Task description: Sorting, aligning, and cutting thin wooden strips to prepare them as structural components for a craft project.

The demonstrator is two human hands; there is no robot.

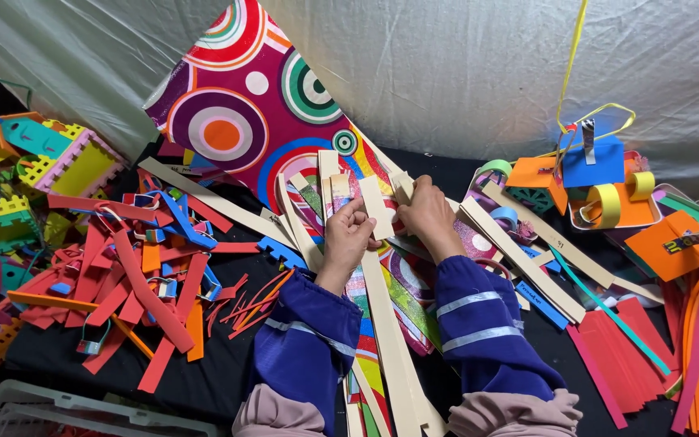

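Note:
My left hand (347, 235) pinches a cream foam strip (376, 207) near its upper end, fingers closed around it. My right hand (429, 214) grips the top of a neighbouring cream strip (402, 186) just to the right. Both hands rest over a fan of long cream and glittery strips (390, 340) that run down between my blue sleeves. Under the strips lies a large sheet with colourful circles (244, 113) on a magenta ground.
A pile of red, orange and blue foam strips (139, 283) lies at the left, beside yellow and pink puzzle-edged foam pieces (58, 162). At the right are orange and blue foam shapes (608, 178), red strips (624, 348) and long cream strips (527, 259). A white crate (42, 413) sits bottom left.

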